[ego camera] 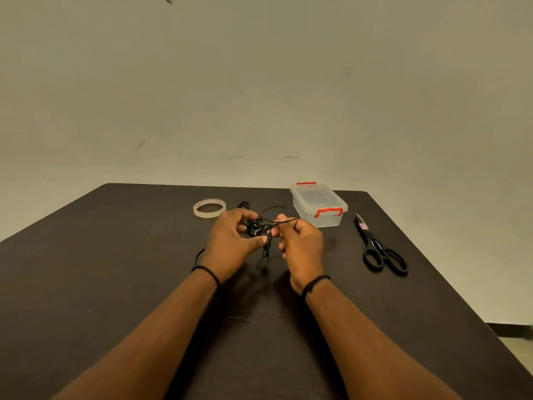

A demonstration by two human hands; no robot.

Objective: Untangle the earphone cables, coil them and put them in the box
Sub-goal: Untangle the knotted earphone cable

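A tangle of black earphone cables (pixel 261 228) hangs between my two hands above the middle of the dark table. My left hand (pixel 230 243) grips the knotted bunch from the left. My right hand (pixel 301 245) pinches a strand that runs over its fingers. Loose cable ends dangle below the hands, and more black cable lies on the table just behind them. The clear plastic box (pixel 318 204) with red clips stands closed behind and to the right of my right hand.
A roll of clear tape (pixel 209 208) lies behind my left hand. Black scissors (pixel 380 247) lie to the right of the box. The dark table (pixel 115 284) ends at a plain wall; its right edge runs diagonally.
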